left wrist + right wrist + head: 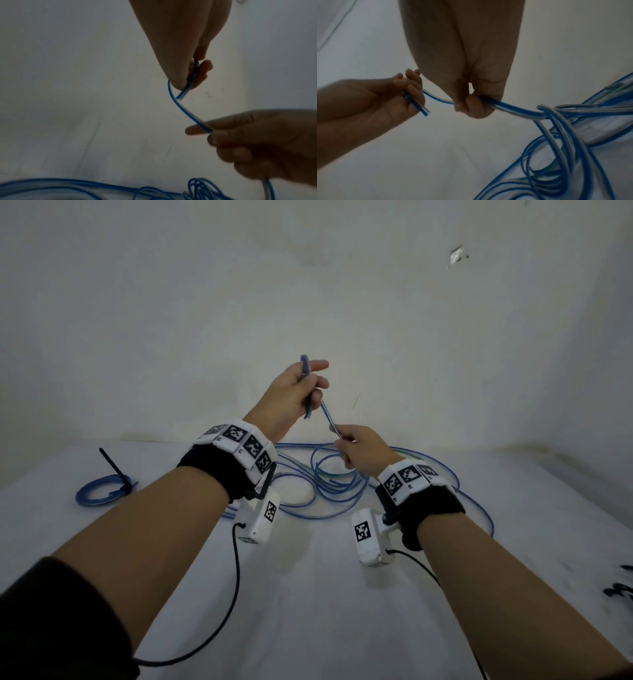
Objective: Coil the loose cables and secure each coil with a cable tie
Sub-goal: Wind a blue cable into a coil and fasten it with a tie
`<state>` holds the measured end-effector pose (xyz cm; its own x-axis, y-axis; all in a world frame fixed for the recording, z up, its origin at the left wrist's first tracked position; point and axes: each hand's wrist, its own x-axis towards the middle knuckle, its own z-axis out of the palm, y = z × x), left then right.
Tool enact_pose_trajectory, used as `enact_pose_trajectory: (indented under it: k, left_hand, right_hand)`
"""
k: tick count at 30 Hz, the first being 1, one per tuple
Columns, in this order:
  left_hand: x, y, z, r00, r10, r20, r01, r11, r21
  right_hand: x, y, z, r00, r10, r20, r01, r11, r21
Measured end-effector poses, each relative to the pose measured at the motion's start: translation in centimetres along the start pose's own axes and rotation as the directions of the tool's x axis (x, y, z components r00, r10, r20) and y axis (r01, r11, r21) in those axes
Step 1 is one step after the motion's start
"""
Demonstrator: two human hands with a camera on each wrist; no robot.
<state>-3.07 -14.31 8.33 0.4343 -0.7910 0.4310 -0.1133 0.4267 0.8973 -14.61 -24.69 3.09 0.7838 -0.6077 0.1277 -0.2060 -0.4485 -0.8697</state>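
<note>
A long blue-and-clear cable (329, 487) lies in loose loops on the white table (308, 594). Raised above it, my left hand (301, 392) grips the cable's free end, which loops over the hand and sticks out below the fingers (181, 94). Lower and to the right, my right hand (356, 445) pinches the same cable (188, 115) a short way along, and the strand runs taut between the two hands. From the right fist the cable (513, 109) trails down into the loose pile (565, 148). A finished small blue coil (102, 491) with a black cable tie (114, 467) lies at the far left.
A plain white wall (308, 302) rises behind the table. Dark items (620, 590), blurred, lie at the table's right edge. Black camera leads (236, 594) hang from both wrists over the near part of the table.
</note>
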Motion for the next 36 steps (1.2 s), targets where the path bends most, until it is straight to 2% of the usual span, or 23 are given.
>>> enact_pose_trajectory:
  k: [2,4,7,9,12,15,16,17,19,22,24,26,27,28,31,36]
  left_hand:
    - [-1.0,0.2,0.5,0.997,0.083,-0.008,-0.081,0.986,0.146]
    - [-2.1,0.3,0.9,0.991,0.132,-0.012,-0.126,0.969,0.213]
    - [-3.6,0.2,1.1,0.978,0.202,0.057,-0.209,0.921,0.329]
    - [-4.4,0.1,0.9,0.973,0.217,0.083,-0.229,0.844,0.485]
    - [-5.6,0.2,0.5,0.979,0.167,0.114,-0.198,0.677,0.709]
    - [-6.9,0.0,-0.4,0.990,0.098,0.097,-0.133,0.502,0.855]
    - [-7.1,-0.2,-0.8,0.995,0.070,0.071,-0.096,0.473,0.876]
    - [-7.4,-0.3,-1.1,0.999,0.029,0.045,-0.053,0.492,0.869]
    - [-7.9,-0.5,-1.5,0.996,-0.089,0.012,0.045,0.615,0.787]
    - [-7.9,-0.1,-1.4,0.952,-0.304,0.034,0.218,0.751,0.623]
    - [-7.7,0.4,-1.3,0.889,-0.447,0.103,0.307,0.746,0.591]
    - [-7.5,0.6,-1.4,0.836,-0.525,0.157,0.313,0.693,0.649]
    - [-7.5,0.6,-1.4,0.830,-0.533,0.167,0.305,0.683,0.664]
    - [-7.5,0.5,-1.5,0.842,-0.515,0.158,0.299,0.690,0.659]
    - [-7.5,0.0,-2.0,0.907,-0.409,0.105,0.269,0.751,0.603]
    - [-7.7,0.0,-2.3,0.879,-0.432,0.203,0.283,0.815,0.506]
  right_hand:
    - [-1.7,-1.2,0.2,1.000,0.006,0.028,-0.009,0.993,0.114]
    - [-3.3,-2.2,0.5,0.997,-0.013,0.072,0.000,0.983,0.183]
    - [-5.1,-3.5,0.5,0.992,-0.039,0.116,0.014,0.978,0.208]
    - [-6.2,-4.2,0.4,0.990,-0.051,0.133,0.031,0.989,0.148]
    - [-7.3,-4.7,0.2,0.989,-0.047,0.139,0.040,0.998,0.057]
    - [-7.7,-4.6,-0.2,0.990,-0.089,0.105,0.106,0.980,-0.171]
    - [-7.7,-4.4,-0.4,0.988,-0.132,0.079,0.147,0.962,-0.230]
    - [-7.6,-4.2,-0.5,0.981,-0.186,0.051,0.192,0.943,-0.272]
    - [-7.3,-3.8,-0.5,0.953,-0.303,0.008,0.286,0.890,-0.355]
    - [-6.3,-3.3,-0.1,0.875,-0.478,-0.070,0.404,0.804,-0.435]
    - [-5.8,-3.5,0.2,0.857,-0.506,-0.100,0.439,0.817,-0.374]
    - [-5.5,-3.9,0.2,0.880,-0.472,-0.060,0.433,0.847,-0.307]
    - [-5.3,-4.2,0.2,0.896,-0.443,-0.023,0.418,0.861,-0.291]
    - [-5.2,-4.5,0.0,0.914,-0.406,0.020,0.394,0.872,-0.291]
    - [-4.7,-4.8,-0.7,0.944,-0.307,0.116,0.329,0.885,-0.331]
    - [-3.8,-5.6,-1.0,0.958,-0.186,0.218,0.261,0.880,-0.397]
